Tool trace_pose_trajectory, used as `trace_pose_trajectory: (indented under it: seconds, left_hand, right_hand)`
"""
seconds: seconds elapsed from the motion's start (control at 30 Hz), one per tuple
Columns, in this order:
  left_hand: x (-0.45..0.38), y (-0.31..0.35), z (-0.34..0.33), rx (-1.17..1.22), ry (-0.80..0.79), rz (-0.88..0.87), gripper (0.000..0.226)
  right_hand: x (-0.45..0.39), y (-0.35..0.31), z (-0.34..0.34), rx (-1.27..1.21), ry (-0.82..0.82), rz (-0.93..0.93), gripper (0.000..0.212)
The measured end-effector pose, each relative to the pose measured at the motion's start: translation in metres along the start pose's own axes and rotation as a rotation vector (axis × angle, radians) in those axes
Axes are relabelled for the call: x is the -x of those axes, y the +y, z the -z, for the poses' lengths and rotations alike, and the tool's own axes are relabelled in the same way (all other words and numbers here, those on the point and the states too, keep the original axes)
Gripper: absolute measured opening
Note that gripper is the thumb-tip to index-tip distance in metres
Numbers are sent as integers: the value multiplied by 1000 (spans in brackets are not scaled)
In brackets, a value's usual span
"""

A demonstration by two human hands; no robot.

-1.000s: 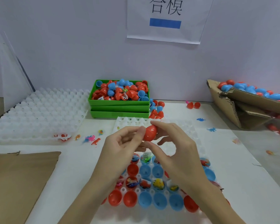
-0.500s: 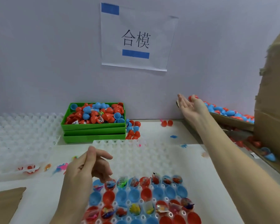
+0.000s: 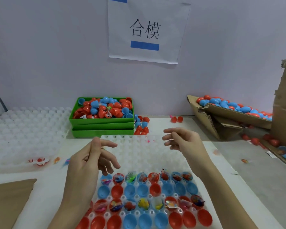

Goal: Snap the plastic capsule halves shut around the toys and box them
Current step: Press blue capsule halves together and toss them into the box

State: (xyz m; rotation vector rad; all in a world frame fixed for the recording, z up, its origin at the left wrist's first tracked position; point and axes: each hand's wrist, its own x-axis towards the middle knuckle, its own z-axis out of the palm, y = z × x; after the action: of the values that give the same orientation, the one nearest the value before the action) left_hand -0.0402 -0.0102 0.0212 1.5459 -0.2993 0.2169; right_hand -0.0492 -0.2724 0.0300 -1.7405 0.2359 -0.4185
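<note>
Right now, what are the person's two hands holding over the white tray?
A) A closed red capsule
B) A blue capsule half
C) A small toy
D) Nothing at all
D: the left hand and the right hand both hover above the white tray with loosely spread fingers and no capsule or toy between them.

A single head-worn camera looks forward and down across the white worktop (image 3: 221,162) from the person's seat. It sits close above the clear dimpled plastic tray (image 3: 139,154), which fills the lower centre. Beyond that tray it faces the pale back wall (image 3: 56,55) with its white paper sign (image 3: 147,30).
</note>
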Motion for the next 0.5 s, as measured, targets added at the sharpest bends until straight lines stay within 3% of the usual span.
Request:
trace_pose_trajectory:
  seconds: [0.27, 0.37, 0.5]
  left_hand:
    - [-5, -10, 3, -159, -59, 112, 49]
    - [-5, -15, 6, -429, -130, 47, 20]
    - [-7, -17, 20, -817, -217, -14, 15]
  right_hand:
    - [22, 5, -14, 628, -361, 240, 17]
    - [29, 2, -20, 712, -473, 266, 15]
    - [33, 0, -24, 781, -483, 301, 15]
